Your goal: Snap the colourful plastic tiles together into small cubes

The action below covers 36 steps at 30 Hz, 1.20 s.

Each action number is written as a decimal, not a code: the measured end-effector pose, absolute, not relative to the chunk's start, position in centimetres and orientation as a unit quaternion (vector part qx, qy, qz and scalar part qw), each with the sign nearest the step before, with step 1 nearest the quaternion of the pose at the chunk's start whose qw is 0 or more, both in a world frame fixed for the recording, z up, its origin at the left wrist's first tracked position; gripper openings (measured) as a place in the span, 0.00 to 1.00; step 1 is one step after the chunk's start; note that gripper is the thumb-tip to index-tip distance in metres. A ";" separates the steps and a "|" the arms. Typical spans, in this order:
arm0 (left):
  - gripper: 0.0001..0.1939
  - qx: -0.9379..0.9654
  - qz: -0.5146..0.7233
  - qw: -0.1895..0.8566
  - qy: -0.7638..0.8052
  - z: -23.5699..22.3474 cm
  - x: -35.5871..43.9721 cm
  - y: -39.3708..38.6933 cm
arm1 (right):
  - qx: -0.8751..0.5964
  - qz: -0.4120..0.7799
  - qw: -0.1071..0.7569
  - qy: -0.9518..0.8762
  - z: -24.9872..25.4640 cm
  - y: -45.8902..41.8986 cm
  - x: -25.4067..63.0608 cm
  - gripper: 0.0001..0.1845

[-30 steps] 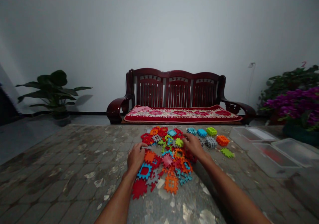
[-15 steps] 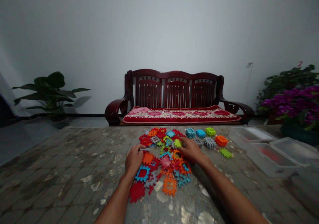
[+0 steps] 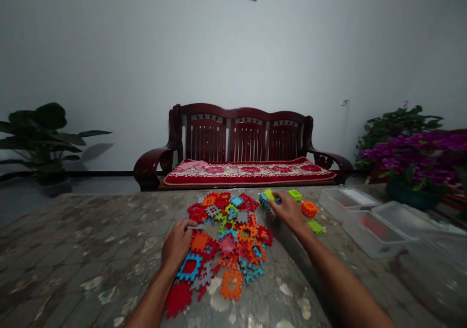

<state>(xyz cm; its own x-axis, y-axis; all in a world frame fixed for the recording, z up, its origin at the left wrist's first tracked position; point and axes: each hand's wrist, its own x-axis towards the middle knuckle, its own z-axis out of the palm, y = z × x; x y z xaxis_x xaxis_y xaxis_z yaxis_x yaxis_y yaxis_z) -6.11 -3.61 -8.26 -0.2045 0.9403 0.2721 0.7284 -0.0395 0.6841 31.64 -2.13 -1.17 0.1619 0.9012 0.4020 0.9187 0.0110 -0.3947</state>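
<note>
Lime piece [image 3: 269, 194], moved off pile [image 3: 227, 244], right fingers [image 3: 280, 196] pinching it (left fingers [image 3: 188, 223], grey piece [image 3: 196, 227])

From a single head-worn camera, we faced forward and slightly down over the desk [image 3: 120, 250], with the heap of toothed pieces [image 3: 227, 246] close below mid-frame, the wooden settee [image 3: 248, 114] farther off and the pale wall [image 3: 233, 50] filling the upper part behind it.

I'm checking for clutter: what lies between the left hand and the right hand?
In the head view, a heap of multicoloured notched puzzle tiles lies between the left hand and the right hand.
</note>
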 end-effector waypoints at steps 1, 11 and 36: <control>0.16 0.614 0.377 0.141 0.679 -8.2 -6.1 -3.6 | -0.727 -0.019 0.295 -0.620 -0.8 -1.6 33.3 0.24; 0.17 0.619 0.386 0.144 0.669 -8.8 -6.6 -3.3 | -0.834 -0.079 0.143 -0.527 -0.2 1.7 42.0 0.26; 0.18 0.626 0.362 0.186 0.666 -6.2 -5.7 -4.7 | -0.577 0.083 0.249 -0.773 -4.1 -10.1 27.4 0.37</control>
<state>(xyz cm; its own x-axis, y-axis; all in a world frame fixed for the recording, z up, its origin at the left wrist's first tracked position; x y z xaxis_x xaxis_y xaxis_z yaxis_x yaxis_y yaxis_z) -5.71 -4.66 -6.24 -0.1485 0.9673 0.2058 0.6986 -0.0447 0.7141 27.40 -10.13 -4.10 -0.2091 0.9342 0.2891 0.8509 0.3195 -0.4169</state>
